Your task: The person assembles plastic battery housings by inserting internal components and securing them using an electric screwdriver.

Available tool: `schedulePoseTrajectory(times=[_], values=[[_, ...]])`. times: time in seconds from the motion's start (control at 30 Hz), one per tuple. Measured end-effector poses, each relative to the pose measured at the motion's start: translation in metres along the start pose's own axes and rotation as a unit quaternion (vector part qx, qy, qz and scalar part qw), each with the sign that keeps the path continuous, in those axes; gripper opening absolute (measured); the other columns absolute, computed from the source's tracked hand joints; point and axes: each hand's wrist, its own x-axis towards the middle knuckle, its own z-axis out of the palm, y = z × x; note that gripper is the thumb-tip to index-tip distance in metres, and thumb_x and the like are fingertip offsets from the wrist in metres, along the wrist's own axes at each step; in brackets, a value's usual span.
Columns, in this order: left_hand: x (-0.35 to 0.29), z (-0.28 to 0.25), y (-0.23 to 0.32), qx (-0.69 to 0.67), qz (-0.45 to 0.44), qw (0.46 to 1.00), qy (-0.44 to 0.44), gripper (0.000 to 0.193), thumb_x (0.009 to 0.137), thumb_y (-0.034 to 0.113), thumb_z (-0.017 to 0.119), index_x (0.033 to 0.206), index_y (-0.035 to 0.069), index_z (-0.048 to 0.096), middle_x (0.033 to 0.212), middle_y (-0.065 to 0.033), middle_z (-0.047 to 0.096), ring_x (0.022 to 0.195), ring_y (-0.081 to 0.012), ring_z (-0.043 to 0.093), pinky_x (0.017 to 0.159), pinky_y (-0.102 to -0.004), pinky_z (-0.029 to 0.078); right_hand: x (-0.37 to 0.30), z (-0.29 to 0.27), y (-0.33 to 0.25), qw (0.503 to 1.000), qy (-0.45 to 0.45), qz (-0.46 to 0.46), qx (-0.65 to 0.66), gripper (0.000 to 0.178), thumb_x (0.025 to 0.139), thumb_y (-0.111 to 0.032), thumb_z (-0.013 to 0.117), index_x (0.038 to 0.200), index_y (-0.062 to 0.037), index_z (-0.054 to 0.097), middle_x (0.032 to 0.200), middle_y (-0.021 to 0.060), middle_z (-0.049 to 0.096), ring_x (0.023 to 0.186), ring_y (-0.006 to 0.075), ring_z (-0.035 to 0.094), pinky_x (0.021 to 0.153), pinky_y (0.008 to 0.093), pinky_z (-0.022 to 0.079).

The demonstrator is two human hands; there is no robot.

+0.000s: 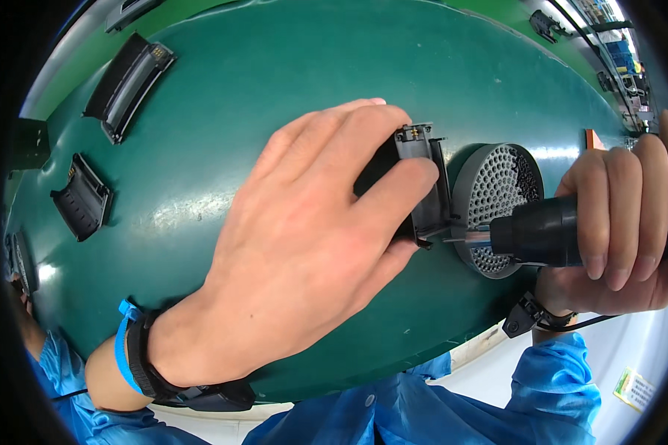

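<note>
My left hand (pixel 312 200) grips a black plastic housing (pixel 428 204) with gold contacts at its far end, holding it on the green table. Fingers and thumb cover much of the part. In my right hand (pixel 631 215) is a black electric screwdriver (pixel 538 231), held level with its bit pointing left. The bit's tip is at the near right edge of the housing; whether they touch I cannot tell. Behind the bit lies a round grey screw tray (pixel 490 200), full of small holes, with dark screws gathered along its right side.
Two more black housings, a long one (pixel 130 85) and a shorter one (pixel 83 196), lie on the green table (pixel 334 59) at left. Another person's blue sleeve (pixel 61 360) shows at the far left. A small orange block (pixel 593 139) sits at the right edge.
</note>
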Motion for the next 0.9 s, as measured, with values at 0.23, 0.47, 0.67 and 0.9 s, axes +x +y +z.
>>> schedulePoseTrajectory(times=[0.23,0.47,0.67,0.9], values=[[0.004,-0.001,-0.001,-0.005,0.0,1.0,-0.022,0.043,0.067,0.008,0.084,0.107,0.008,0.07,0.136,-0.0141,0.061,0.129,-0.0369,0.057,0.106,-0.0504,0.044,0.001,-0.002,0.009,1.0,0.007,-0.003,-0.014,0.017,0.102,-0.02,0.05,0.1,-0.0041,0.043,0.061,0.0001,0.046,0.046,0.0116,0.045,0.045,0.0274,0.043],[0.004,-0.004,0.002,-0.019,-0.012,0.998,-0.053,0.04,0.067,0.01,0.084,0.105,0.01,0.07,0.139,-0.0112,0.061,0.134,-0.0352,0.055,0.113,-0.0534,0.039,-0.002,-0.001,0.014,1.0,0.009,0.0,-0.014,0.018,0.103,-0.02,0.052,0.1,-0.0041,0.043,0.061,0.0011,0.047,0.047,0.0128,0.046,0.045,0.0283,0.043],[0.001,0.016,-0.024,0.103,0.117,0.988,0.011,0.04,0.065,0.012,0.085,0.103,0.012,0.07,0.139,-0.0098,0.062,0.138,-0.0348,0.051,0.115,-0.0545,0.035,-0.004,-0.002,0.014,1.0,0.01,0.001,-0.022,0.019,0.103,-0.02,0.053,0.101,-0.0041,0.042,0.062,0.002,0.048,0.048,0.0139,0.046,0.045,0.0292,0.043],[0.009,0.0,-0.014,0.109,0.06,0.99,-0.068,0.037,0.068,0.014,0.084,0.101,0.012,0.07,0.137,-0.008,0.064,0.139,-0.0335,0.051,0.116,-0.0533,0.034,-0.006,-0.001,0.012,1.0,0.011,0.002,-0.017,0.02,0.103,-0.021,0.054,0.101,-0.0042,0.042,0.063,0.003,0.049,0.048,0.0152,0.047,0.045,0.0301,0.043]])
